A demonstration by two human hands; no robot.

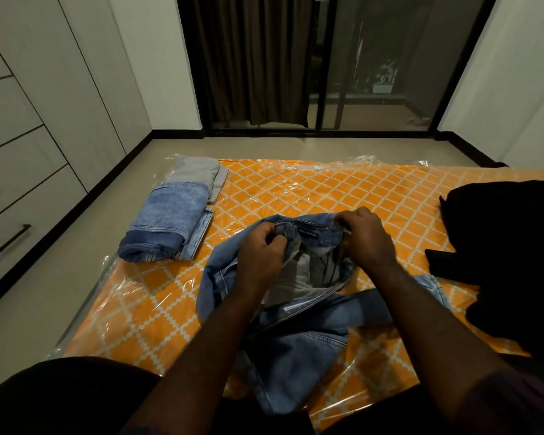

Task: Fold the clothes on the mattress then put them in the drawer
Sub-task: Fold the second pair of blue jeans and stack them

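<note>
Blue jeans [296, 346] — left hand [261, 252] and right hand [366, 238] pinch the waistband [314, 223]; label [308, 234] writing too small to read.

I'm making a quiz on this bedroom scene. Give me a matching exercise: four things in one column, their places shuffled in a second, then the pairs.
Things
1. folded jeans
2. black clothes
3. unfolded jeans
4. drawers

Places
A. gripped by left hand and right hand
B. off the mattress, far left
C. mattress's right side
D. mattress's left edge

Pairs: 1-D, 2-C, 3-A, 4-B
</note>
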